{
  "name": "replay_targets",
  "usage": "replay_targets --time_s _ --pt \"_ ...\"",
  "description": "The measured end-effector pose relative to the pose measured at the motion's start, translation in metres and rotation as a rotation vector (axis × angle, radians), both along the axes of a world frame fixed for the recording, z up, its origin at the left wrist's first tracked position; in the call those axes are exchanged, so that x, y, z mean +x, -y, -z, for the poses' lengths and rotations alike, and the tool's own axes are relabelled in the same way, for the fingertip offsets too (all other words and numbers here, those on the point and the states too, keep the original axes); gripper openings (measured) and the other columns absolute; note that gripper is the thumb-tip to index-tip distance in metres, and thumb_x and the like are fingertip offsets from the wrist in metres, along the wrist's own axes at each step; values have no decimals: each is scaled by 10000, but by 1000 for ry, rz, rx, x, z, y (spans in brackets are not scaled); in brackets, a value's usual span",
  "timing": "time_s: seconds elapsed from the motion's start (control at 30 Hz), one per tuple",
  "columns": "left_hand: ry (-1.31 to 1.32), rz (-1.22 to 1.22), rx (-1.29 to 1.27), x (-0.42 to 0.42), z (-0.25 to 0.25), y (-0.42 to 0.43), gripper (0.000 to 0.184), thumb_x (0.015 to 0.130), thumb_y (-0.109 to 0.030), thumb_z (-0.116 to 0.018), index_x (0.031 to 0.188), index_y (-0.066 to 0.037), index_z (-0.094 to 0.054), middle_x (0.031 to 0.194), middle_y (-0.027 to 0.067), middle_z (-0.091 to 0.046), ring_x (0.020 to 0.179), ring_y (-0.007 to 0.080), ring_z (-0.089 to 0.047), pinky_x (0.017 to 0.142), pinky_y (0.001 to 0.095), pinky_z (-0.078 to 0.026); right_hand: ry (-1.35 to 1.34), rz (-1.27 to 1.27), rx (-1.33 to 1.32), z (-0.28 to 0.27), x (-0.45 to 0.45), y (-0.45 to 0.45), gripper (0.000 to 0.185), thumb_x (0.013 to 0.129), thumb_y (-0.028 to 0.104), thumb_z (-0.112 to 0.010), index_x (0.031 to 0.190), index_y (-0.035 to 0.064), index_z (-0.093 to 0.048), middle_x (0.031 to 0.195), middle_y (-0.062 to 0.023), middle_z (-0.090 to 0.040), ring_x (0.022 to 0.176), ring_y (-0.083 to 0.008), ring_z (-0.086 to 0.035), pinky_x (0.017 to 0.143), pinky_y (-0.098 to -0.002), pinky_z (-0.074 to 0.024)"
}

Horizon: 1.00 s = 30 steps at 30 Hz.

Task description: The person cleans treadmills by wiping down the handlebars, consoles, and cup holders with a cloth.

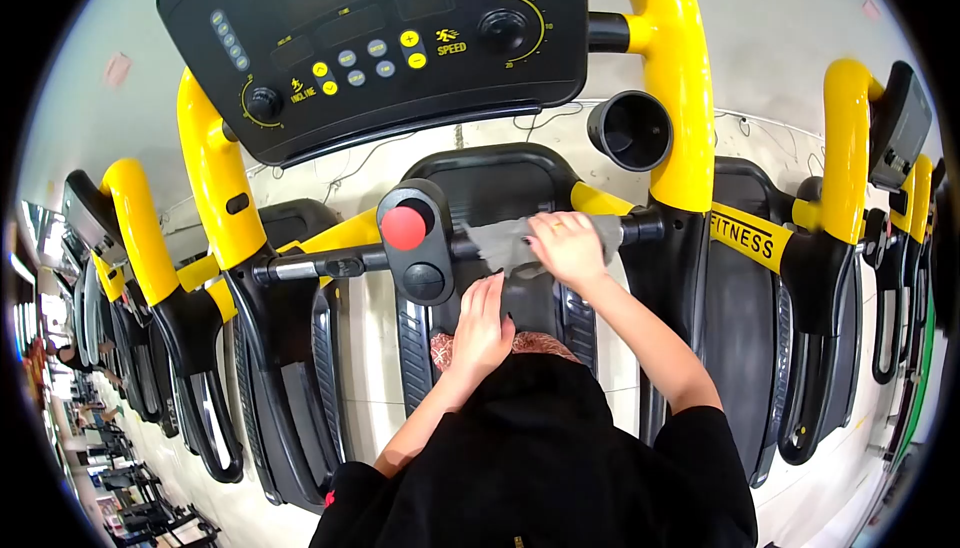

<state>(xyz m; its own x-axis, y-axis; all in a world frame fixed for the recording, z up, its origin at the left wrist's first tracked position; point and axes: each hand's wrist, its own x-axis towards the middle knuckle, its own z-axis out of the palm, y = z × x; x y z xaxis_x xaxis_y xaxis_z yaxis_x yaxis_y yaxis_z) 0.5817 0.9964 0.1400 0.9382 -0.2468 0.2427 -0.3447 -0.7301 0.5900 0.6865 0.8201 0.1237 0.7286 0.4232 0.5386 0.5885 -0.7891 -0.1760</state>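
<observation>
A grey cloth (500, 242) lies draped over the black crossbar (372, 259) of a treadmill. My right hand (568, 250) is closed over the cloth, its fingers bent across the top of the bar. Just below the bar, my left hand (482, 330) has its fingers stretched out towards the cloth's lower edge. Whether those fingertips touch the cloth I cannot tell. Left of the cloth, a black oval housing (423, 281) with a red button (404, 229) is mounted on the bar.
Above stands the treadmill's black console (370, 48) with dials and buttons. Yellow uprights (682, 98) flank the bar, and a black cup holder (630, 131) sits by the right one. More treadmills stand on both sides. Cables (345, 176) lie on the floor behind.
</observation>
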Motion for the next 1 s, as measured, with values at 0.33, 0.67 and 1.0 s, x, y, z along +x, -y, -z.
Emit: replay_targets --time_s 0.33,0.67,1.0 --pt "39 47 -163 0 -10 1 575 669 41 -576 1225 25 -433 1069 189 -535 1012 370 -495 894 426 -410 15 20 23 9 11 -63 168 751 253 -583 715 90 -566 684 -88 -599 611 -245 -584 616 -358 -443" --pt "85 20 -92 8 -15 2 553 691 -4 -602 1220 -9 -442 1032 162 -547 978 355 -510 860 413 -430 -47 145 -5 1 9 -31 230 757 294 -574 654 89 -557 609 -74 -583 556 -237 -577 595 -379 -414" --pt "-91 139 -53 11 -15 -7 247 737 -121 -601 976 -62 -591 876 114 -611 848 306 -586 764 406 -468 -43 171 -5 3 10 -61 218 788 248 -531 634 98 -567 623 -75 -593 577 -234 -579 609 -370 -417"
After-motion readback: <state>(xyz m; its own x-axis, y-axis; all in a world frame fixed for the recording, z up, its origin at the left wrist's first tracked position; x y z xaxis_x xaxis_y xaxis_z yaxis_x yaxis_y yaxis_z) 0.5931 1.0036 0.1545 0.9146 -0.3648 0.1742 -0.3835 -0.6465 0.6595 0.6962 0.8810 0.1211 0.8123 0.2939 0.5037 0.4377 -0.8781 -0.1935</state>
